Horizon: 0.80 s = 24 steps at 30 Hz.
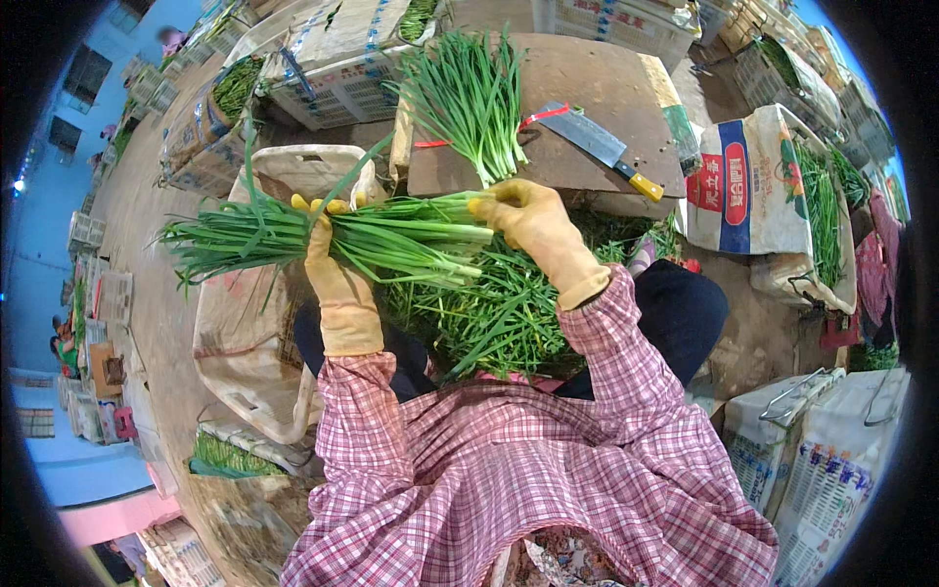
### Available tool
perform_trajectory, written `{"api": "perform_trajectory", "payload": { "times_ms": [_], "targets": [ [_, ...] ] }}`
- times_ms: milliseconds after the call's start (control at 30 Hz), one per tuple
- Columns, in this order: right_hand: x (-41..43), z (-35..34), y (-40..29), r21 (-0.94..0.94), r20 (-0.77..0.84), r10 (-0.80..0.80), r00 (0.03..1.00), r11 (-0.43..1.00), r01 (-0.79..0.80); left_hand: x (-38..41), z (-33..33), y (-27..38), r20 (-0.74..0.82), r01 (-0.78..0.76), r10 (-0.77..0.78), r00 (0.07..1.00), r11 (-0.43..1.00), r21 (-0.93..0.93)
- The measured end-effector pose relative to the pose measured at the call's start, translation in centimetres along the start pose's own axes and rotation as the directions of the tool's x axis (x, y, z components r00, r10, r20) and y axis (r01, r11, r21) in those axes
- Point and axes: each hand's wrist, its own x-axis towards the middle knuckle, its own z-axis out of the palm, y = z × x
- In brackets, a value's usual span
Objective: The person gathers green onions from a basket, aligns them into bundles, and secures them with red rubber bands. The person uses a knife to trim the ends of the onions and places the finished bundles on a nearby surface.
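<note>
My left hand (334, 286), in a yellow rubber glove, is closed around the middle of a bunch of garlic chives (403, 231). The leaf tips point left and the pale stem ends point right. With thumb and fingers, my right hand (539, 231), gloved the same way, pinches stems at the bunch's upper right end. Beyond it, a second bunch of chives (477, 110) lies on a brown wooden board (587, 73), over a red tie strip (544, 115). A cleaver (587, 136) with a black and yellow handle rests on the board, right of that bunch.
Loose chive leaves (506, 315) are heaped between my knees. A white plastic basket (249, 337) stands at my left, partly lined with sacking. On the right, a sack-lined basket (748, 183) holds more chives. Packed white crates (337, 81) stand behind the board; others (821, 469) are at lower right.
</note>
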Motion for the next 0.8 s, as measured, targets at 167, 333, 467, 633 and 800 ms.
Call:
{"api": "perform_trajectory", "payload": {
  "times_ms": [167,333,467,633,800],
  "targets": [
    [-1.4,-0.4,-1.1,-0.058,0.084,0.048,0.995,0.997,-0.043,-0.5,-0.3,0.4,0.093,0.062,-0.054,0.994,0.994,-0.095],
    [-1.3,-0.1,1.2,-0.056,0.241,0.086,0.967,0.996,-0.074,-1.1,-1.3,1.5,0.253,0.101,-0.075,0.964,0.991,-0.092],
    [-1.3,-3.4,3.2,-0.482,0.066,0.022,0.998,0.876,0.012,-0.9,-2.1,3.9,0.192,0.055,-0.034,0.981,0.993,-0.102],
    [-1.5,-5.5,5.3,-0.579,0.095,-0.425,0.900,0.712,0.397,0.0,-1.9,4.7,0.289,0.076,-0.032,0.957,0.987,-0.142],
    [-1.1,0.7,-0.4,-0.282,0.350,-0.067,0.934,0.944,0.173,-1.0,-1.1,2.5,0.349,0.170,-0.099,0.932,0.969,-0.178]
  ]
}}
